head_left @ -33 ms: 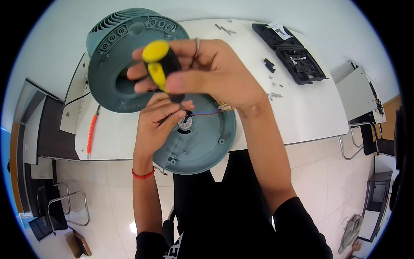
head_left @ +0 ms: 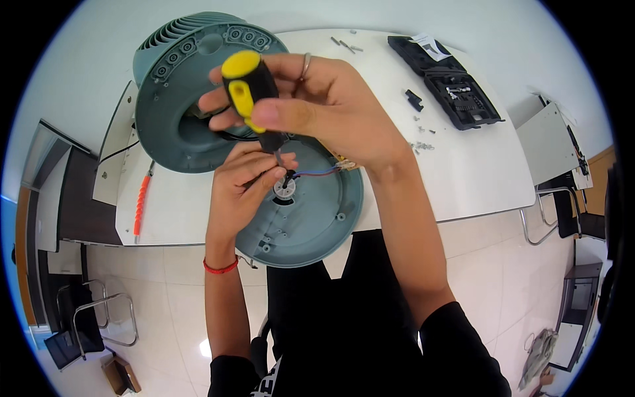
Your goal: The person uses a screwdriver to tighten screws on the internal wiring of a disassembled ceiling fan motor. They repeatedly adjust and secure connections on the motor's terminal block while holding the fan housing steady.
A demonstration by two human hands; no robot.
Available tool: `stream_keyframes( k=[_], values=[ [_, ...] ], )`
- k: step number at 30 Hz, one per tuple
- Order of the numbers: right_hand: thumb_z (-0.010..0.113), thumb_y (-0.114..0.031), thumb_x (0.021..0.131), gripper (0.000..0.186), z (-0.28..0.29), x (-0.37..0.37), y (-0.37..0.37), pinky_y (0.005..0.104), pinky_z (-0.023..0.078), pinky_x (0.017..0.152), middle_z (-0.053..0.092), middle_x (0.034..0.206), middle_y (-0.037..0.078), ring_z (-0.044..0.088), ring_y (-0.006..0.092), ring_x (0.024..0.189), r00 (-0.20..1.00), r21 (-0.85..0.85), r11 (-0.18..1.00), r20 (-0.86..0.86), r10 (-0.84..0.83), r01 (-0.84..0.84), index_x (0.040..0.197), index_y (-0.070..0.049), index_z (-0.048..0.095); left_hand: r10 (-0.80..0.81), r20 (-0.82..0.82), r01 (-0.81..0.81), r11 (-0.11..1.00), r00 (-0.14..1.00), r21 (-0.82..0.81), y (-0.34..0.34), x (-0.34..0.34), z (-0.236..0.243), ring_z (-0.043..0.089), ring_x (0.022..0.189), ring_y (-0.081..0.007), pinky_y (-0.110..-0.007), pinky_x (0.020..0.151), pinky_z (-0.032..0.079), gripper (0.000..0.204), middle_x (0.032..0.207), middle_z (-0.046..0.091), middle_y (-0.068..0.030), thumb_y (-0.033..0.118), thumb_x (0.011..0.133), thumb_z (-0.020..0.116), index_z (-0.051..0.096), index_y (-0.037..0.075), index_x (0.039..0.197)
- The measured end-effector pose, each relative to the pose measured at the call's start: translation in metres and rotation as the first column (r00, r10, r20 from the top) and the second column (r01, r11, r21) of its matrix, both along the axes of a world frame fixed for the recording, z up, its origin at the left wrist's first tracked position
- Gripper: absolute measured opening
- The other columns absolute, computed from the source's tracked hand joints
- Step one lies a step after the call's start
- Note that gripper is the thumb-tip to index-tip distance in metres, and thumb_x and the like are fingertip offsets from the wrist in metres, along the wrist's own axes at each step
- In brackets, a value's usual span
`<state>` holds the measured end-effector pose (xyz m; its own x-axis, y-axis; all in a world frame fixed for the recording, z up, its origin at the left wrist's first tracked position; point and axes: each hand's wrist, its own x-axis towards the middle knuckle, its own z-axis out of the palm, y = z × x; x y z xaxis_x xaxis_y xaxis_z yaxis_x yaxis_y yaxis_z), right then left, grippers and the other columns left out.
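Note:
My right hand grips a yellow-and-black screwdriver, held tip downward over the middle of a round grey-green plastic base. My left hand has its fingertips closed beside the screwdriver's shaft, at a small dark part near the white hub; exactly what they pinch is hidden. Blue and red wires run from there to a small board at the base's right, partly behind my right wrist. A larger grey-green housing with a vented side lies behind, at the upper left.
On the white table are an open black tool case, a small black piece, scattered screws and several metal pins. An orange-handled tool lies at the left. Chairs stand on both sides.
The screwdriver's handle and my right hand's fingers have shifted slightly, the handle's top a little upward. My left hand stays about where it was.

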<state>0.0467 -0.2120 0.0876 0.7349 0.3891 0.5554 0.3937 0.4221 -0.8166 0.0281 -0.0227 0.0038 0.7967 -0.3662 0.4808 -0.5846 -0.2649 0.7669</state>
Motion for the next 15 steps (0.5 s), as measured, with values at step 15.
stream_keyframes(
  k=[15],
  values=[
    [0.083, -0.007, 0.073, 0.016, -0.053, -0.031, 0.014, 0.0351, 0.054, 0.069, 0.072, 0.081, 0.013, 0.069, 0.0272, 0.076, 0.746, -0.331, 0.669, 0.323, -0.582, 0.665, 0.077, 0.004, 0.071, 0.079, 0.014, -0.079, 0.997, 0.997, -0.007, 0.006, 0.001, -0.005, 0.063, 0.087, -0.0173, -0.031, 0.078, 0.051, 0.018, 0.084, 0.075, -0.0069, -0.001, 0.076, 0.081, 0.079, 0.0, 0.094]
  ],
)
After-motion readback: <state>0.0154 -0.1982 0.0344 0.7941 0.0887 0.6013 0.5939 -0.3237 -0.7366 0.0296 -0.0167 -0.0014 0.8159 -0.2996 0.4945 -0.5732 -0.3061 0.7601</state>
